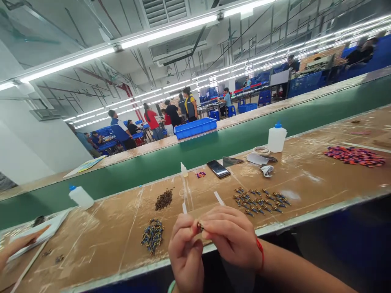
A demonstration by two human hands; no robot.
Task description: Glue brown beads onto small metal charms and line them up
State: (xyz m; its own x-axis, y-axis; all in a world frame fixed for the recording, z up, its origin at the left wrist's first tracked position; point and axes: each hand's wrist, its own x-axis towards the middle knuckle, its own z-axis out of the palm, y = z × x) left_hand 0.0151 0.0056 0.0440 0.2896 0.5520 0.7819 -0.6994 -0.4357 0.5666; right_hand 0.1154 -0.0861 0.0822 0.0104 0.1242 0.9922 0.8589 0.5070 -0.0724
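My left hand and my right hand meet fingertip to fingertip above the table's front edge. Both are closed in a pinch around a tiny brown and dark piece, mostly covered by the fingers. Left of my hands lies a heap of small blue-and-gold pieces, with a pile of little brown bits behind it. Similar blue-and-gold pieces are spread out in loose rows to the right.
Behind my hands are a phone, a small dropper bottle and a white blue-capped bottle. Another such bottle stands left. A pink-and-purple heap lies far right. Another person's hand rests at left. A green belt runs behind.
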